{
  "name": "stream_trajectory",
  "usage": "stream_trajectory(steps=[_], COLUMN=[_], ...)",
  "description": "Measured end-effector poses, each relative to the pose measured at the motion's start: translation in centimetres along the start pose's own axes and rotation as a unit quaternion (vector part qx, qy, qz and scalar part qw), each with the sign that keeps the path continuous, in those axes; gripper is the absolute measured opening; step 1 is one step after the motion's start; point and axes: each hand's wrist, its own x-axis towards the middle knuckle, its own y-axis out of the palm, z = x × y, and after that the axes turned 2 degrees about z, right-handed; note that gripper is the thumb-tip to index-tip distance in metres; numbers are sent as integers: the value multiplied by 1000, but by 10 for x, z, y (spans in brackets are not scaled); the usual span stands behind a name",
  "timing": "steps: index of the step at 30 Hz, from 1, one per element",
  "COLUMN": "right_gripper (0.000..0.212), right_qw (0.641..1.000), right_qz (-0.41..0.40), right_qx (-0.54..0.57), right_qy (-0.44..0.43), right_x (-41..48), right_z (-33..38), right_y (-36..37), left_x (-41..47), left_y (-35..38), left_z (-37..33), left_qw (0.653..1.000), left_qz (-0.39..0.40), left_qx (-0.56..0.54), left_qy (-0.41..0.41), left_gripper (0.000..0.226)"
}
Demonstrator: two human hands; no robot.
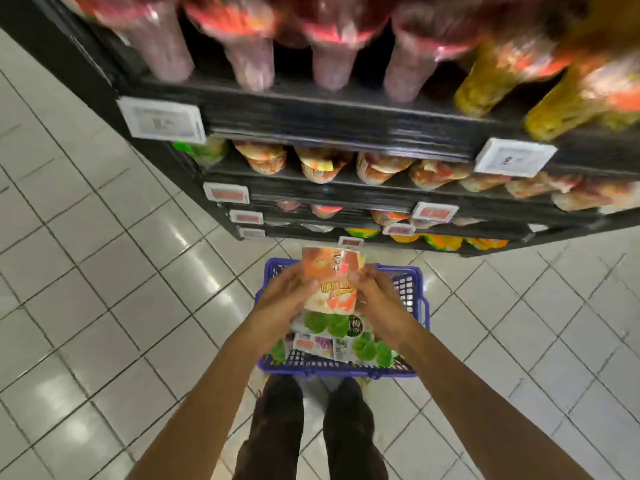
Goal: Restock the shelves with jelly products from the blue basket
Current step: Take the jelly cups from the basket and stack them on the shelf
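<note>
Picking-out step: orange printed plastic jelly pack (329,285) held just above the blue plastic mesh basket (412,292) on the tiled floor. The left hand (282,301) and right hand (379,299) each have their grip curled round one side edge. Green jelly packs (325,323) lie in the basket. Next, likely: raise it to the matching orange row on the black shelves (329,112) and set it in.

Bright, even overhead light, with white glare patches bouncing off the glossy floor tiles (204,282). Top-shelf bags (249,60) are smeared with heavy motion blur, price tags (162,123) unreadable. The wide lens bends the shelf edges (329,129) toward the corners. Sharpest spot is the orange packet (332,289) mid-frame, and even that's soft.
</note>
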Motion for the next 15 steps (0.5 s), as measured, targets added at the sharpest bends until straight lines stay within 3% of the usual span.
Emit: stream_trajectory(steps=[5, 8, 12, 15], right_gripper=[20, 34, 62, 64], right_qw=[992, 978, 951, 924], right_qz=[31, 36, 44, 45], right_qx=[-10, -26, -47, -42], right_qy=[-118, -205, -302, -377], right_x=[-91, -138, -199, -248], right_z=[124, 193, 279, 341], right_y=[26, 41, 53, 58], left_x=[-82, -130, -191, -235], left_y=[33, 59, 100, 138], left_z=[-118, -187, -277, -334], left_qw=[994, 981, 953, 921], left_qz=[35, 68, 117, 132], left_qx=[52, 93, 141, 189], left_qy=[85, 154, 241, 315], left_gripper=[63, 60, 76, 78])
